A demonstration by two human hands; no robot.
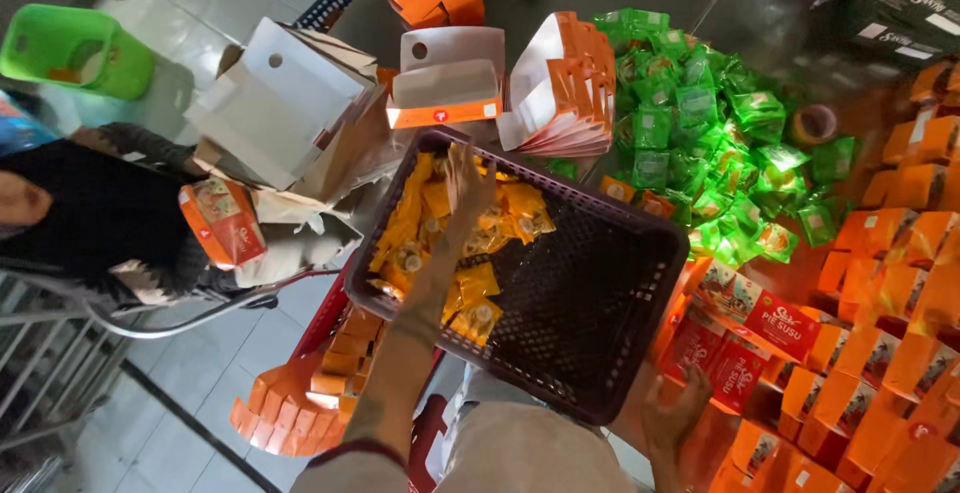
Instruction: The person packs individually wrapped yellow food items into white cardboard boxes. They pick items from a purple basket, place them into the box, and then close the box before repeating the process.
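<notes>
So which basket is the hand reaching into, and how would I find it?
Look in the middle of the picture, just below the stacks of flat white and orange cartons. There sits a dark purple plastic basket with mesh sides, where the left hand reaches in. It is the only one holding yellow snack packets; the green packets lie loose in a pile beside it.

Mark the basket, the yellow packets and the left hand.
basket (640,228): head view, on its far right rim.
yellow packets (478,283): head view, on a packet in the middle of the pile inside the basket.
left hand (468,185): head view, on the back of the hand reaching over the packets.
</notes>
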